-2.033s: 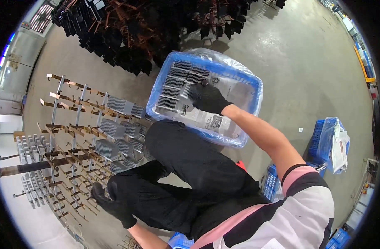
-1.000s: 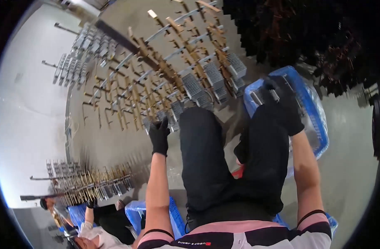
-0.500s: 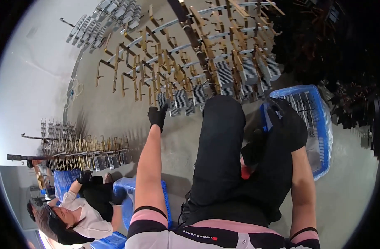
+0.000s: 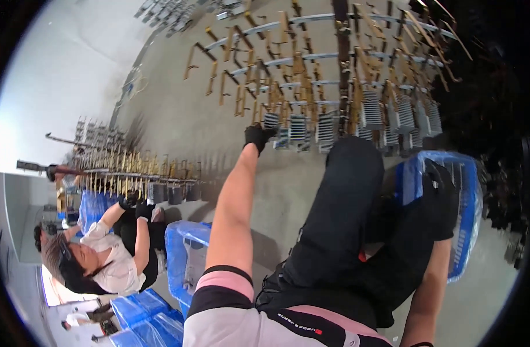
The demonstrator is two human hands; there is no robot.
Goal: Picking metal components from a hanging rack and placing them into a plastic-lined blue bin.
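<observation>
My left hand, in a black glove, is closed at the lower left corner of a grey finned heat sink, the leftmost one on a hanging rack. Several more heat sinks hang along the rack's lower hooks, on both sides of its dark central bar. On the right, my black-gloved right hand reaches over the near side of a blue plastic-lined crate. Its fingers look apart, and no object shows in them. My right hand and knee hide part of the crate's inside.
At the left, a co-worker in a white top sits by a similar rack. Between us stands a lined blue crate; more blue crates are behind. My raised knee is just below the rack. Dark hanging parts lie far right.
The view has swung, so the rack and crates sit further right in it. My left hand stays at the leftmost heat sink. My right hand remains over the crate.
</observation>
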